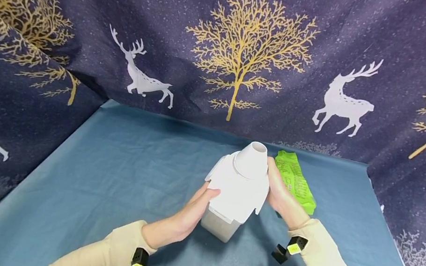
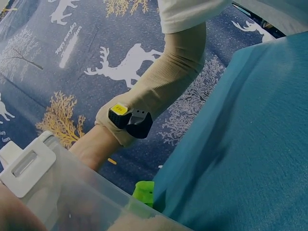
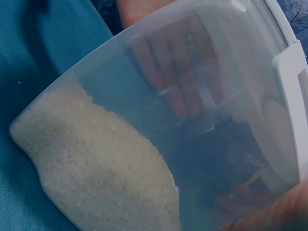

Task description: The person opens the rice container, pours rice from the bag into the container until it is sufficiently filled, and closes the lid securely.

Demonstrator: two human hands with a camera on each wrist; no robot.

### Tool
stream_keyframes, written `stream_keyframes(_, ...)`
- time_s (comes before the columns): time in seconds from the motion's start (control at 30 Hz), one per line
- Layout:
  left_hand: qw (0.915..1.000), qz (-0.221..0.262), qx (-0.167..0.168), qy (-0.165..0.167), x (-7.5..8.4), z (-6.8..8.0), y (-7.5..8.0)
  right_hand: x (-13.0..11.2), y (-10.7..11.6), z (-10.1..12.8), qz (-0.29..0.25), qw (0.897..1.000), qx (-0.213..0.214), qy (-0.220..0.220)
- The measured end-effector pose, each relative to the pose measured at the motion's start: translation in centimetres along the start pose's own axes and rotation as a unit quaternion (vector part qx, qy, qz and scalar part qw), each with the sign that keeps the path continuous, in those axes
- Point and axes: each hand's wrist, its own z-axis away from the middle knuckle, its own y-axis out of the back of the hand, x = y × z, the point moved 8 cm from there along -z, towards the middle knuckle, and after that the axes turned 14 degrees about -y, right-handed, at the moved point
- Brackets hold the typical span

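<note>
From my feed, both hands are on the clear plastic container (image 1: 223, 220), which sits around the middle of the blue table cover (image 1: 112, 172). It has a white lid (image 1: 238, 190) with a round spout (image 1: 253, 159) sticking up at 12 o'clock. The left hand (image 1: 192, 212) presses against the container's 9 o'clock side, fingers fairly straight and flat on it; through the clear wall in the right wrist view I can see those fingers (image 3: 178, 77) spread on the far side. The right hand (image 1: 281, 192) wraps the 3 o'clock side, fingers curled around the lid edge. Inside there's a heap of white grains (image 3: 106, 163), banked to one side, so the container's tilted. A green packet (image 1: 296, 181) lies flat just beyond the right hand, at about 2 o'clock from the container.
</note>
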Motion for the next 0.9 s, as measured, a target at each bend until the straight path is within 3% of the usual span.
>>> stream_keyframes(0.57,0.9997,0.003,0.023,-0.011,0.2,0.3,-0.7,-0.1,-0.1,-0.6,0.025,0.999,-0.020,-0.014)
stream_keyframes(0.9,0.9999,-0.004,0.010,-0.013,0.1,0.7,-1.4,-0.4,0.1,-0.9,0.023,1.000,-0.018,-0.007)
